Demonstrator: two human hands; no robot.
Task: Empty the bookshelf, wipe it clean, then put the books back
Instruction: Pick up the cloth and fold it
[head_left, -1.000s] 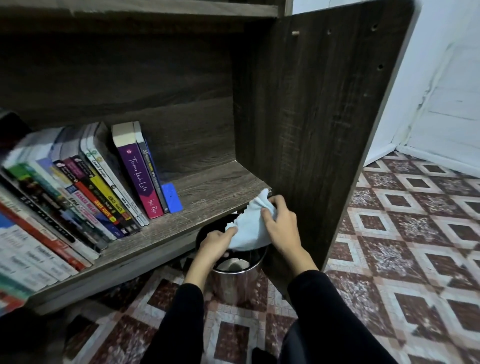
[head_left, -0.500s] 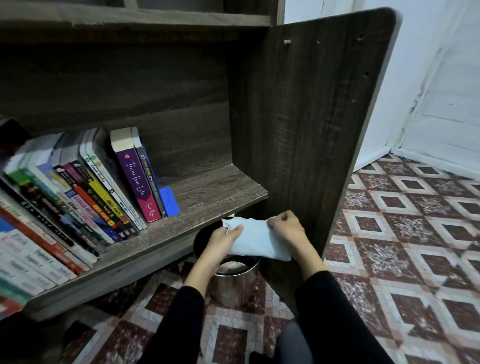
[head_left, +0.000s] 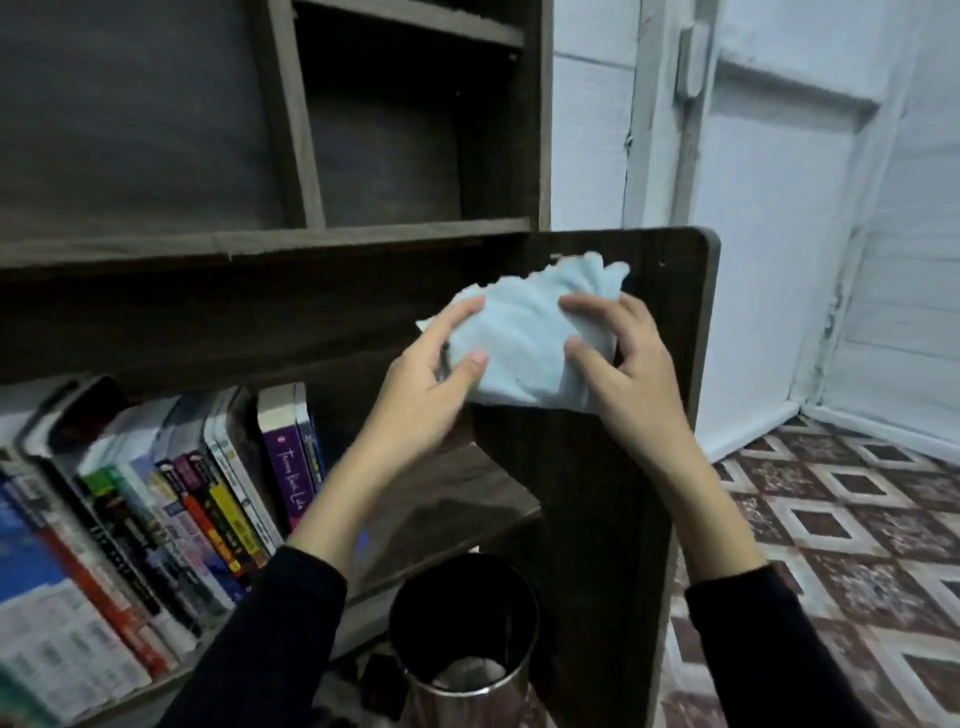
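two hands on one cloth. left hand (head_left: 431, 384) grips the cloth (head_left: 524, 338) at its left edge, thumb across the front, fingers curled behind. right hand (head_left: 623, 364) grips the right edge, thumb and fingertips pressed into the front. cloth pale blue, bunched, held up before the side panel (head_left: 613, 519), near its top corner; contact with panel: cannot tell. books (head_left: 156, 519) at 8 o'clock from cloth, a row leaning left on the shelf (head_left: 441, 499). steel bin (head_left: 462, 623) at 6 o'clock, something pale inside. patterned floor (head_left: 831, 519) at 4 o'clock.
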